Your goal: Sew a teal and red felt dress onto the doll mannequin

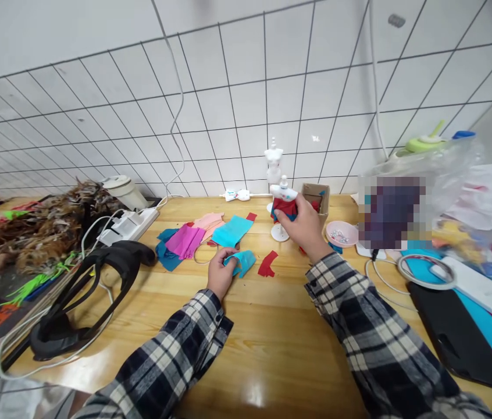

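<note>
My left hand [220,270] rests on the wooden table [272,326], fingers closed on a small turquoise cloth piece [242,262]. My right hand [305,227] is wrapped around a small white mannequin [284,201] dressed in red cloth, standing on a round white base. A second bare white mannequin [273,160] stands behind it by the tiled wall. Loose cloth pieces lie nearby: a red scrap [267,263], a turquoise sheet [232,231], magenta pieces [184,240] and a pink one [209,222].
A pink bowl [342,234] of beads and a cardboard box [318,195] sit right of the mannequin. A power strip [129,226], a black strap device [93,285] and feathers [49,221] lie left. A black pad [455,334], cables and plastic bags crowd the right.
</note>
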Action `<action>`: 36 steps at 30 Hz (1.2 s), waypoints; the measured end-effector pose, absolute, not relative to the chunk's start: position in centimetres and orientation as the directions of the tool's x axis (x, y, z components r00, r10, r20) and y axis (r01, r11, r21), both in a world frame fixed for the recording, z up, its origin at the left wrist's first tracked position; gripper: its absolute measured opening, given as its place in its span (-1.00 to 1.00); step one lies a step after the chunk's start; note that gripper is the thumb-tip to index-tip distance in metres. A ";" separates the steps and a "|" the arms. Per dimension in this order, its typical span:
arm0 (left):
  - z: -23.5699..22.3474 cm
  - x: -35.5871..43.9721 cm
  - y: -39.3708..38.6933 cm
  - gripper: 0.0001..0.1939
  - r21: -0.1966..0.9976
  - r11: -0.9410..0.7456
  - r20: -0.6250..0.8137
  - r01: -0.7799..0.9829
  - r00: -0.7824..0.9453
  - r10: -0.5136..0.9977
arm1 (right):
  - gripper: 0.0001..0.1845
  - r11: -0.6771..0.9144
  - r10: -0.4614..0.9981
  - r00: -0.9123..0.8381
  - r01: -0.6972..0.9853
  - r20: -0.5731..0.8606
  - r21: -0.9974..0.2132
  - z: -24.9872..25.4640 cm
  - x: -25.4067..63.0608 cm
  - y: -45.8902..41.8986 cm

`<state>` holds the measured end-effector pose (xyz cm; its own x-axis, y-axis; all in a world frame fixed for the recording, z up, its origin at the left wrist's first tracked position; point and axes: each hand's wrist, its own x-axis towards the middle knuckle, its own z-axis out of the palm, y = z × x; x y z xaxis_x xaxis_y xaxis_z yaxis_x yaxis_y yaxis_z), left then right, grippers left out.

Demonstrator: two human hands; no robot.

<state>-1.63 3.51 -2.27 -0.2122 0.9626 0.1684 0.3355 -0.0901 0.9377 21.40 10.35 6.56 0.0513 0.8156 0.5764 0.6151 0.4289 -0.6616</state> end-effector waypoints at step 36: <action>-2.5 -2.1 3.7 -0.75 0.889 -0.211 0.307 0.406 -0.187 0.933 | -0.62 0.378 0.746 0.097 0.753 0.659 -0.539 2.9 22.4 5.4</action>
<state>-2.08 3.69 -2.48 -0.1868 0.9331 0.3073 0.4061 -0.2115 0.8890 22.45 5.36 2.92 0.0975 0.7456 0.6592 0.7532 0.3776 -0.5385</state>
